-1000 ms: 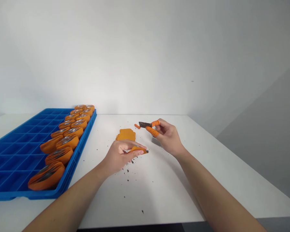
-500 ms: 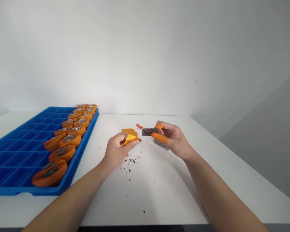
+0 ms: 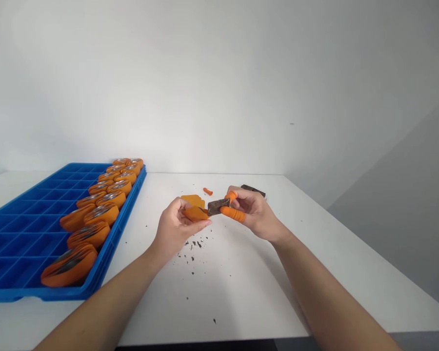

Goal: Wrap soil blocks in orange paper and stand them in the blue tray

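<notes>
My left hand point(image 3: 172, 225) is closed on a small orange paper packet point(image 3: 196, 213), its thumb along the near side. Between thumb and finger, my right hand point(image 3: 258, 213) pinches a dark brown, rough-looking block point(image 3: 216, 207). Orange rubber finger covers point(image 3: 234, 214) are on those two digits. The block's left end meets the packet's open end; whether it reaches inside, I cannot tell. Just behind the left hand lie more flat orange packets point(image 3: 193, 199).
On the left stands a blue compartment tray point(image 3: 111, 273), its right columns filled with folded orange packets point(image 3: 91, 235). Dark crumbs point(image 3: 193, 259) litter the white table point(image 3: 190, 312). A loose orange finger cover point(image 3: 208, 191) and another dark block point(image 3: 254, 189) lie farther back.
My right hand has moved left, bringing the dark block to the packet's mouth. The packet now looks wider at that end. Another dark block has come into view behind my right hand.
</notes>
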Tool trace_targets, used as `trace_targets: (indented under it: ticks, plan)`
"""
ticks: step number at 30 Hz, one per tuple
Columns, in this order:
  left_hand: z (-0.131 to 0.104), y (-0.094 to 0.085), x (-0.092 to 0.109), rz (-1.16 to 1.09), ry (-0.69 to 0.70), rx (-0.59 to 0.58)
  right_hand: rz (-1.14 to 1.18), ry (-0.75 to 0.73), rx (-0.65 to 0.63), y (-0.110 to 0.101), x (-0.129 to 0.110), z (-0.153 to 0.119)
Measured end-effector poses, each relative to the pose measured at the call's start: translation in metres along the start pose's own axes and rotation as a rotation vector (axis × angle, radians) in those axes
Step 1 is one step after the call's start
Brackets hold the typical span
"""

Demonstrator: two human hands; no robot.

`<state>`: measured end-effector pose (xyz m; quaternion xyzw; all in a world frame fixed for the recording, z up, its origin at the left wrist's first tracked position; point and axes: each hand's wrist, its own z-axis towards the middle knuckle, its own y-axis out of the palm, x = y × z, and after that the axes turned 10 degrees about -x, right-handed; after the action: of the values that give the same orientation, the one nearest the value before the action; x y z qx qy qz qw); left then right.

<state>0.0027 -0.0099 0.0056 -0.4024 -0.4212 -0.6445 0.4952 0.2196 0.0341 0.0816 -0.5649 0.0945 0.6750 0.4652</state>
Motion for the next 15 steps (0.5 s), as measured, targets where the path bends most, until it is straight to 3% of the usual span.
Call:
trace_targets:
  ticks: [5, 10, 15]
  plan:
    - [-0.004, 0.0, -0.003, 0.27, 0.054, 0.078, -0.001, 0.029, 0.018, 0.007, 0.007, 0.001]
    - [-0.004, 0.0, -0.003, 0.303, 0.031, 0.036, -0.002, -0.008, 0.021, 0.015, 0.005, 0.003]
    - [-0.003, 0.0, -0.003, 0.393, -0.011, 0.07, -0.029, -0.005, 0.02, 0.014, -0.001, 0.001]
